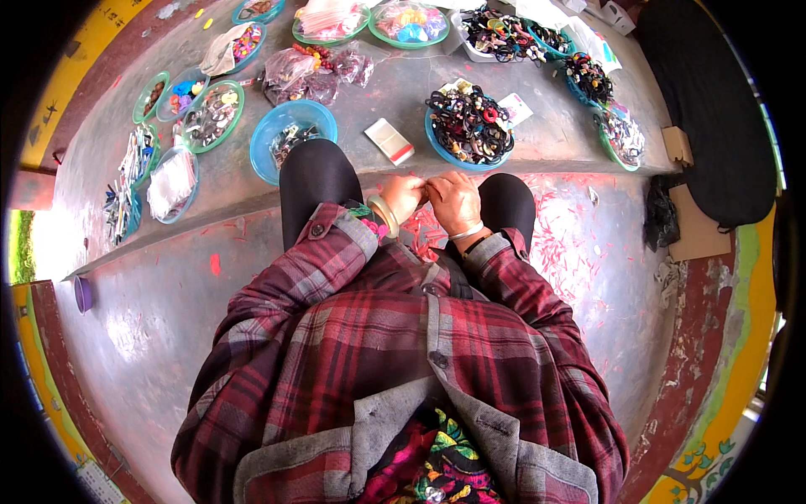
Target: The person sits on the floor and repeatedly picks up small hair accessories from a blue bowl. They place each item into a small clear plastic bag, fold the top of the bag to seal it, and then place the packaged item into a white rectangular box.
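Glossy grey floor (159,378) bordered by what seems a yellow-and-maroon wall (756,290)

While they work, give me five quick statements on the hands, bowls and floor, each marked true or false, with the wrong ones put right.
1. The left hand and right hand are close together between the knees. True.
2. Both wrists are bare. False: a pale bracelet is on the left and a white band on the right.
3. A flat white-and-red box lies between two blue bowls. True.
4. The big pile of dark bands nearest the right knee sits in a green bowl. False: those dark bands are in a blue bowl.
5. Red scraps litter the floor. True.
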`<state>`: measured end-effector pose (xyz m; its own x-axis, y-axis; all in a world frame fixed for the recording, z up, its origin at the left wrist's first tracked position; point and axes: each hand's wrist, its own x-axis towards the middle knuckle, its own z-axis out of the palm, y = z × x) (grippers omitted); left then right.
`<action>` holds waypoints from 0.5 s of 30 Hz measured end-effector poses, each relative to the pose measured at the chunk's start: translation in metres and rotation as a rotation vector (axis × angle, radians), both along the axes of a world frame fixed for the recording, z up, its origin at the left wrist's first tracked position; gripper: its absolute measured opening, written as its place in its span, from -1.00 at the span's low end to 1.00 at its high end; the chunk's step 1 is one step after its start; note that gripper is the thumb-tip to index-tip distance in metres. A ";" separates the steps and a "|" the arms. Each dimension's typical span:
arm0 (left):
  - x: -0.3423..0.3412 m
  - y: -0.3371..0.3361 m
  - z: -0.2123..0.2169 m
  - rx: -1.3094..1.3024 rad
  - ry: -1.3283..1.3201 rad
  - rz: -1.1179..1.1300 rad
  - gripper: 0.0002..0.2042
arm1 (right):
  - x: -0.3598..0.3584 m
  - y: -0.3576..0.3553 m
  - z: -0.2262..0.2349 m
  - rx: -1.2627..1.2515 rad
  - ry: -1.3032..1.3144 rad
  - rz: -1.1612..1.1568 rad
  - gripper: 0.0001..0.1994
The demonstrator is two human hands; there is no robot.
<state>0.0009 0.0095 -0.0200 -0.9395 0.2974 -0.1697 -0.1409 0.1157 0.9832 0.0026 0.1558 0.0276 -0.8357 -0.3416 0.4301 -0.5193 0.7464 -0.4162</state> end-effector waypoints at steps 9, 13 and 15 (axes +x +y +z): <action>0.001 0.002 -0.014 -0.279 0.198 -0.007 -0.84 | 0.006 -0.006 0.003 0.151 0.026 0.022 -0.91; 0.004 0.002 0.009 -0.358 0.180 -0.042 -0.83 | 0.006 -0.005 0.003 0.152 0.019 0.007 -0.90; 0.005 0.002 0.012 -0.358 0.187 -0.056 -0.83 | 0.006 -0.005 0.001 0.135 0.016 0.003 -0.89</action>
